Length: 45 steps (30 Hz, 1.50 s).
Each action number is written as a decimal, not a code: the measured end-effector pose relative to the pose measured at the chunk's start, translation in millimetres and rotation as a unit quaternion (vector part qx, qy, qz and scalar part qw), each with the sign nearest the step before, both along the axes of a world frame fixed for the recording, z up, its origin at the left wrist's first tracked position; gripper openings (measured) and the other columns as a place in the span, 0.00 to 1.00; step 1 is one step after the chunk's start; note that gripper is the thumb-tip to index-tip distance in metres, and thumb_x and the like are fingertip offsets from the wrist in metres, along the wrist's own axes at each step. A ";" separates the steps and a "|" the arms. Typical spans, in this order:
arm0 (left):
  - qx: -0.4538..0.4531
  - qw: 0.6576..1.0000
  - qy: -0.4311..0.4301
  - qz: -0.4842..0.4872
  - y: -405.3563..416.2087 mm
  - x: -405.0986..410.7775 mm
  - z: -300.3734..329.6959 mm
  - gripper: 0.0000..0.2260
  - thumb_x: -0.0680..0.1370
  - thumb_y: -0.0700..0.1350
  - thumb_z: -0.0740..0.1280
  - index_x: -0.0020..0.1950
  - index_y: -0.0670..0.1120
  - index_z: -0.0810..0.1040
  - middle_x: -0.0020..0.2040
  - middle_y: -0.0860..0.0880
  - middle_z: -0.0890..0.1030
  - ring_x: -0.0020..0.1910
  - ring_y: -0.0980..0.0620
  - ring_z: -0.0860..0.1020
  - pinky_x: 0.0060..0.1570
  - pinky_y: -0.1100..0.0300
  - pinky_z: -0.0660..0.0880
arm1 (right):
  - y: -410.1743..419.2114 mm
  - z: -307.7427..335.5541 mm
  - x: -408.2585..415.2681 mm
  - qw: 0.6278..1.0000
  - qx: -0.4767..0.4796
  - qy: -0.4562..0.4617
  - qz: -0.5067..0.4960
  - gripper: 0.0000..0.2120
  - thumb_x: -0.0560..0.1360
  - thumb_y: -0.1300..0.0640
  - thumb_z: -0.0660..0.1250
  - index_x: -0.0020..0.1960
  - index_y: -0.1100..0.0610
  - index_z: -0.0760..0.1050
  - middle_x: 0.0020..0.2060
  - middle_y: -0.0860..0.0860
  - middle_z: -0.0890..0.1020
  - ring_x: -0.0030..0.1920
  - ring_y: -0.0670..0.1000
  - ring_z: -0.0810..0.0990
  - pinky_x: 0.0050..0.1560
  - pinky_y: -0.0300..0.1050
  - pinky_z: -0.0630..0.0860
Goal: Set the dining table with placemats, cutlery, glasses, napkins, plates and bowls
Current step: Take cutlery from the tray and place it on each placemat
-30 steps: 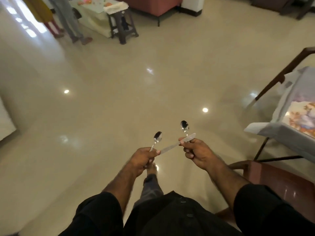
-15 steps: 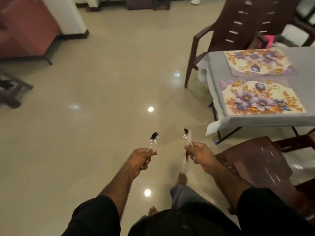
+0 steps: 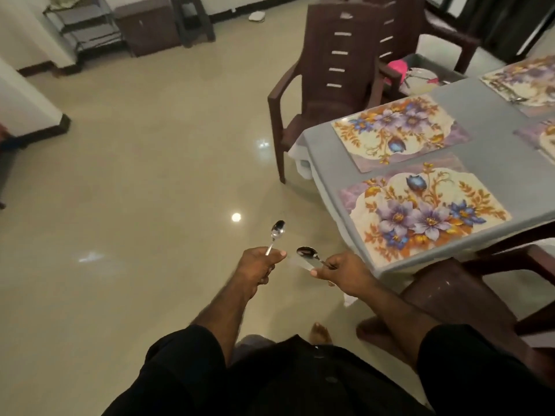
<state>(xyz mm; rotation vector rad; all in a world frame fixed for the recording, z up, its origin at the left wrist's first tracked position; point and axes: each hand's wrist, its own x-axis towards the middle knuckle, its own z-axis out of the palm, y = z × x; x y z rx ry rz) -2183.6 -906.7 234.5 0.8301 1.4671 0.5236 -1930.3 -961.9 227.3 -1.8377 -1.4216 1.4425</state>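
A shiny steel spoon (image 3: 277, 235) was gripped upright in the curled fingers of the left hand (image 3: 258, 264), while a second steel spoon (image 3: 309, 253) and a flat steel knife (image 3: 304, 262) were pinched together in the right hand (image 3: 345, 270), both hands held over the floor just left of the grey-clothed dining table (image 3: 330, 163). Two floral rectangular placemats (image 3: 420, 214) were laid side by side near that table's left edge, and a dark brown plastic chair (image 3: 327, 76) was stood beyond its far corner.
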 end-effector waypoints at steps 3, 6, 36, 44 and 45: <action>0.005 0.997 0.015 -0.070 58.7 37.8 2.7 0.13 0.75 0.46 0.80 0.52 0.38 0.85 0.30 0.51 0.68 0.26 0.55 0.62 0.28 0.62 0.57 | 33.6 7.3 27.0 0.998 0.019 0.024 -0.058 0.27 0.71 0.45 0.81 0.32 0.64 0.73 0.25 0.50 0.78 0.27 0.48 0.76 0.31 0.40 0.71; -0.009 0.992 -0.004 -0.125 118.3 74.3 -5.8 0.11 0.76 0.45 0.79 0.52 0.40 0.85 0.31 0.50 0.67 0.27 0.55 0.61 0.26 0.62 0.56 | 59.4 4.4 52.0 0.993 0.022 0.028 -0.111 0.26 0.72 0.47 0.81 0.35 0.69 0.76 0.27 0.54 0.80 0.27 0.45 0.78 0.30 0.36 0.72; 0.119 0.721 0.254 -0.634 292.5 273.9 -78.3 0.09 0.71 0.47 0.81 0.42 0.44 0.85 0.39 0.46 0.83 0.39 0.49 0.81 0.34 0.60 0.72 | 66.8 -66.7 71.3 0.856 -0.091 -0.219 -0.459 0.08 0.76 0.56 0.72 0.55 0.54 0.82 0.54 0.54 0.80 0.51 0.57 0.80 0.51 0.48 0.76; 0.101 0.708 0.291 -0.636 292.8 280.7 -80.4 0.13 0.68 0.52 0.83 0.45 0.46 0.86 0.41 0.47 0.84 0.41 0.48 0.82 0.37 0.58 0.78 | 60.9 -68.3 82.3 0.862 -0.073 -0.189 -0.464 0.07 0.73 0.59 0.77 0.50 0.55 0.82 0.48 0.51 0.80 0.48 0.53 0.79 0.49 0.46 0.76; 0.101 0.707 0.294 -0.635 292.0 281.0 -80.0 0.13 0.68 0.52 0.83 0.44 0.46 0.85 0.41 0.47 0.84 0.41 0.49 0.82 0.36 0.59 0.76 | 60.3 -68.9 82.5 0.862 -0.073 -0.184 -0.466 0.08 0.73 0.58 0.77 0.50 0.55 0.82 0.48 0.51 0.80 0.48 0.52 0.79 0.49 0.46 0.77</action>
